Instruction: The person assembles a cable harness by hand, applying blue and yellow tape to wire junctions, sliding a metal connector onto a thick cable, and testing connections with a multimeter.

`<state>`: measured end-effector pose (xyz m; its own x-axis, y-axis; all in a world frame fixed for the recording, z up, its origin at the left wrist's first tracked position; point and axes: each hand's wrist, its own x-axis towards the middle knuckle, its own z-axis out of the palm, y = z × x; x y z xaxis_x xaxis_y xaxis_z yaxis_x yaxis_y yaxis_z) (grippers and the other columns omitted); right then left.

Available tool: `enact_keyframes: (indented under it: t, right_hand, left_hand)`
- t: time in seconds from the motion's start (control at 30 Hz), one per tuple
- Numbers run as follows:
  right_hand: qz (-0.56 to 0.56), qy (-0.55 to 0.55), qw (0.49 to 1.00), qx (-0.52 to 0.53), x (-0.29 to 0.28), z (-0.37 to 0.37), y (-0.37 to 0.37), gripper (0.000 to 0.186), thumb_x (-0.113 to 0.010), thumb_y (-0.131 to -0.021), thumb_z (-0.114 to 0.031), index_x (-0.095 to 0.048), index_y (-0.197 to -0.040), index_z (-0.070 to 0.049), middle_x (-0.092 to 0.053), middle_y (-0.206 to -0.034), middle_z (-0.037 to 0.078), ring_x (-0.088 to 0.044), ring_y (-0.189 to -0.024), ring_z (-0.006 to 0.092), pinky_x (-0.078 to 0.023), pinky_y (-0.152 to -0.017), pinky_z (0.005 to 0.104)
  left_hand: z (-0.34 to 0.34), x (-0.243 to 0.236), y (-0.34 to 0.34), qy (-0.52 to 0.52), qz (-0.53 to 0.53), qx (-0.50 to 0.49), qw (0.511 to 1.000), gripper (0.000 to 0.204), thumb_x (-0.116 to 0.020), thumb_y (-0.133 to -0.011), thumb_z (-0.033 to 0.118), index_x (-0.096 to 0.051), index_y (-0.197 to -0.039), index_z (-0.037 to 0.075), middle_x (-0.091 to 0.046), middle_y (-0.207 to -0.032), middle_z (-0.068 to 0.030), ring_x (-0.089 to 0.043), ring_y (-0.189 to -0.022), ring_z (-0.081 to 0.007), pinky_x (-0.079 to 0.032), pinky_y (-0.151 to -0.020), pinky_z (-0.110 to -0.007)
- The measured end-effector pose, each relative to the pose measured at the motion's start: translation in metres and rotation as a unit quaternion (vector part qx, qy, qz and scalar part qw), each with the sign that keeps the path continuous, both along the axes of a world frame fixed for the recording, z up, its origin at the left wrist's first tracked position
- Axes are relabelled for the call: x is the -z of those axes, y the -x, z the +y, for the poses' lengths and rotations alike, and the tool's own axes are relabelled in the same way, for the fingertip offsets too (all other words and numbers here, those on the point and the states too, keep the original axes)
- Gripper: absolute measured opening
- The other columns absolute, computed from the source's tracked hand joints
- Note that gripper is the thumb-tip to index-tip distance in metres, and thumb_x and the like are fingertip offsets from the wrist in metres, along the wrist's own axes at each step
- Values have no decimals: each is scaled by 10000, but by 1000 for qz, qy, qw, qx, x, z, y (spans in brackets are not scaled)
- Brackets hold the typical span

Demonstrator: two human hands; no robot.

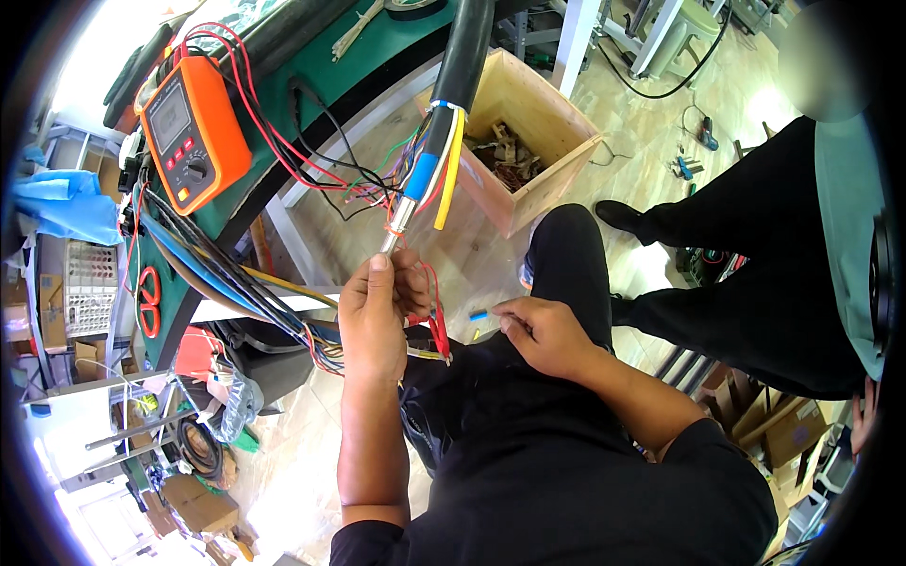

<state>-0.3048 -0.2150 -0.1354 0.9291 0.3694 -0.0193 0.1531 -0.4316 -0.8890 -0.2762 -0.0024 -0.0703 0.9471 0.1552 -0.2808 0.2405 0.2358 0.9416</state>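
Observation:
My left hand is closed, its thumb and fingers pinching a silver-coloured core of a thick black cable. Blue-wrapped and yellow cores and several thin coloured wires fan out beside it. By the lower fingers of that hand hangs a red crocodile clip, its jaws near a yellowish wire end. My right hand lies by my right thigh, fingers loosely bent and index finger reaching out; I see nothing in it. An orange tester with red and black leads stands on the green bench.
The green bench curves along the left, bearing red-handled scissors. A wooden box of scraps stands on the floor ahead. Another person in dark trousers is close on the right. A bundle of cables hangs off the bench.

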Motion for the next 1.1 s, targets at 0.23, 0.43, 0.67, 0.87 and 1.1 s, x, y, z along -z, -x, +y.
enact_keyframes:
  t: [0.23, 0.43, 0.67, 0.87, 1.1]
  right_hand:
    - [6, -13, 1000, 1, 5, 0, -4, 200, -594, -897, -149, -663, -1014, -3, -678, -934, 188, -659, -800, 349, -521, -721, 393]
    - [11, -2, 1000, 1, 9, -1, -5, 194, -600, -894, -142, -662, -1026, -13, -679, -938, 180, -658, -808, 345, -522, -721, 388]
    - [18, -15, 1000, 6, 11, -1, -3, 200, -602, -900, -134, -667, -1043, -12, -681, -902, 170, -669, -758, 313, -526, -679, 372]
    - [27, -14, 1000, 6, 13, 0, -4, 191, -614, -894, -118, -669, -1038, -5, -684, -896, 173, -670, -739, 305, -531, -671, 359]
    - [28, -5, 1000, 4, 12, 3, -6, 192, -614, -894, -114, -670, -1042, -5, -684, -894, 179, -675, -735, 305, -533, -671, 358]
  left_hand:
    - [-2, 0, 5, 15, 23, -28, 999, 476, -369, -1051, 357, -598, -1077, -59, -599, -778, -63, -551, -643, -143, -454, -609, -275]
    - [-1, 0, 9, 11, 31, -54, 998, 510, -362, -1046, 384, -587, -1081, -71, -588, -764, -74, -539, -632, -160, -430, -593, -283]
    - [3, 3, 15, 17, 27, -23, 999, 496, -349, -1053, 372, -595, -1076, -58, -595, -778, -75, -557, -656, -148, -451, -613, -279]
    - [3, 10, 18, 40, 19, -6, 999, 489, -346, -1056, 375, -599, -1086, -42, -598, -789, -68, -572, -668, -138, -470, -618, -269]
    - [6, 13, 20, 52, 18, 0, 998, 480, -361, -1052, 379, -602, -1089, -35, -601, -789, -58, -576, -665, -125, -468, -608, -252]
